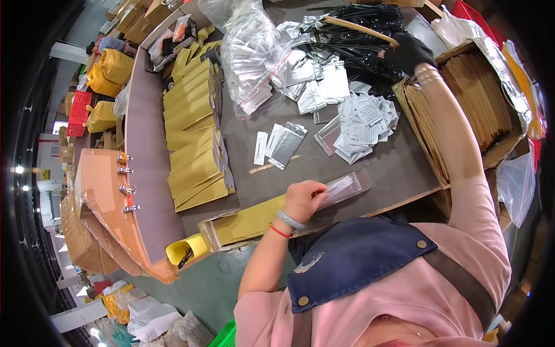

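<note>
- Brown worktable (pixel 404 173), heavily loaded.
- Clear sleeve (pixel 359 183) near its front edge, probably placed for easy reach.
- Left hand (pixel 304 198) over it, forearm angled up, fingers curled in; grip hidden, can't tell.
- Right hand (pixel 410 53), gloved, arm stretched far, fingers bent at tan stick's (pixel 359 29) end; hold unclear.
</note>
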Tool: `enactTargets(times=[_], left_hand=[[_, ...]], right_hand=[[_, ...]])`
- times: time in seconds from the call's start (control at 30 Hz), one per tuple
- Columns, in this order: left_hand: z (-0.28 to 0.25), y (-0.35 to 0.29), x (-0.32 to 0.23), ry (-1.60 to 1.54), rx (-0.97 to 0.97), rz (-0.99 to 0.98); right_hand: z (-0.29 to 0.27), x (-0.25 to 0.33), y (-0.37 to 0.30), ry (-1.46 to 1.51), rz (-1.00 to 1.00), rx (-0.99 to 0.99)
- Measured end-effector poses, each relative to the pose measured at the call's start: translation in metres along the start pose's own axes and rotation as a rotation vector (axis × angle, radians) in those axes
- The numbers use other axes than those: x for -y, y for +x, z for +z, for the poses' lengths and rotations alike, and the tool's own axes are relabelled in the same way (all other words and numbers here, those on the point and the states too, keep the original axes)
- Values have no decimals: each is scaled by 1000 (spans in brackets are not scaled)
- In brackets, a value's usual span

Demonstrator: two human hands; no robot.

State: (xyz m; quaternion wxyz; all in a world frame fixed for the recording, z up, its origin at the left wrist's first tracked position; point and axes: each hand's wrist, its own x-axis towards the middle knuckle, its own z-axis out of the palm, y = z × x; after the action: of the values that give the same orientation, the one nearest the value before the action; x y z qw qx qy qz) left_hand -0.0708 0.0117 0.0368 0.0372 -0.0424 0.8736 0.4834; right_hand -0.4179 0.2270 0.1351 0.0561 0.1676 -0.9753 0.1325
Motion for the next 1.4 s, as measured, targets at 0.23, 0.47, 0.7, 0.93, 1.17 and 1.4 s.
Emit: enactTargets(times=[0.23, 0.47, 0.7, 0.93, 1.17, 1.4], left_hand=[[-2, 7, -1, 277, 62, 169], [-21, 42, 12, 570, -92, -65], [39, 118, -25, 481, -302, 280], [39, 125, -18, 520, -335, 383], [-5, 93, -20, -145, -213, -133], [-6, -11, 3, 454, -184, 65]], right_hand=[[-26, -42, -85, 250, 45, -132], [-20, -66, -166, 508, 7, -270], [-17, -41, -197, 718, 196, -178], [-15, -35, -209, 752, 161, -154], [-4, -17, -208, 779, 99, 5], [28, 6, -220, 877, 1, 280]])
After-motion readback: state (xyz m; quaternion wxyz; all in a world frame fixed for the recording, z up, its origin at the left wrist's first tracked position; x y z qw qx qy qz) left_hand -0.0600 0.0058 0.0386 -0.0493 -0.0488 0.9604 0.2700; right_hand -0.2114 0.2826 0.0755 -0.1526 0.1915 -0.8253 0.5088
